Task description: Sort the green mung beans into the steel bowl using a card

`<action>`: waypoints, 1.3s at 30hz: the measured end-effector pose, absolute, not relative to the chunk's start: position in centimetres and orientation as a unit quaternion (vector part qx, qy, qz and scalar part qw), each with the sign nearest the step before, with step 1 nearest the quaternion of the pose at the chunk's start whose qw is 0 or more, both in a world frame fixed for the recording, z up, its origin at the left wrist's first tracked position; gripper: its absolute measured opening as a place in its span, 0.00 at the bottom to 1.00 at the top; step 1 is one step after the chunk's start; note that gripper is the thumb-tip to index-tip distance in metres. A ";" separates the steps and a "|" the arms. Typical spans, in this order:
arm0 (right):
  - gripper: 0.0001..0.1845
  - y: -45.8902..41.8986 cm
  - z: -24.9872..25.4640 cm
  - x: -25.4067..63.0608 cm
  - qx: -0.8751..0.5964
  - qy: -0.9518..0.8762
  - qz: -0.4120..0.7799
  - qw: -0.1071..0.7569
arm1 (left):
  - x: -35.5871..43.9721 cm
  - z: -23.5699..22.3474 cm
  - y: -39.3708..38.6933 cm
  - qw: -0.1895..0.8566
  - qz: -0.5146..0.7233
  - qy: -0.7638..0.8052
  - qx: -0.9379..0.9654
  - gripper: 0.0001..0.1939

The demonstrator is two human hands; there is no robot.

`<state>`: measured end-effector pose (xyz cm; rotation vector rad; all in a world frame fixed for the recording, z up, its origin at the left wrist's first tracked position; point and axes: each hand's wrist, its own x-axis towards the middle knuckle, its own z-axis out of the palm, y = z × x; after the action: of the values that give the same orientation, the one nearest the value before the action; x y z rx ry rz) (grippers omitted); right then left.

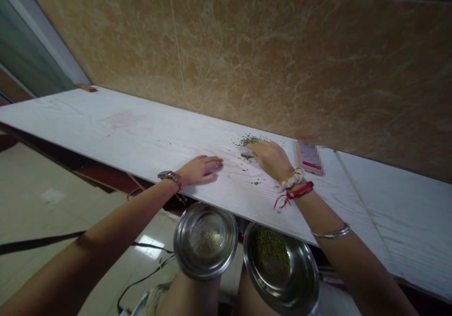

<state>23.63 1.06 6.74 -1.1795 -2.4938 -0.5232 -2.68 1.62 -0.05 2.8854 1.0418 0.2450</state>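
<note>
My left hand (202, 169) lies palm down on the white tabletop (148, 132), fingers stretched out and holding nothing. My right hand (271, 158) is closed around a small pale, translucent thing (245, 150), whose kind I cannot make out. It is at a scattered heap of small green beans (250, 140), which look like mung beans. A few loose ones lie nearer the table's front edge. Below that edge, a metal bowl (282, 287) with many green beans rests on my right knee. Another metal bowl (179, 255), with whitish, clear-looking bits inside, sits on my left knee.
A flat pinkish rectangular object (306, 163), partly blurred out, lies right of my right hand. Behind the table rises a brown marbled wall (247, 61). A small brown block (85, 88) lies at the far left corner. A black strap (45, 243) hangs at left.
</note>
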 end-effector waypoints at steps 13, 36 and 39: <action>0.16 0.5 6.8 24.3 -0.376 -0.892 -0.166 0.188 | -2.7 -0.2 1.7 0.035 0.090 0.341 0.935 0.20; 0.15 0.0 5.7 25.5 -0.431 -0.850 -0.205 0.221 | -2.6 -0.1 1.6 0.033 0.100 0.342 0.934 0.20; 0.15 -0.1 5.3 25.3 -0.424 -0.854 -0.210 0.217 | -2.6 -0.1 1.6 0.032 0.100 0.342 0.934 0.19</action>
<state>25.32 -0.07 5.32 -1.1753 -2.3651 -0.5808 -2.58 1.59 -0.07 2.8747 1.0536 0.3069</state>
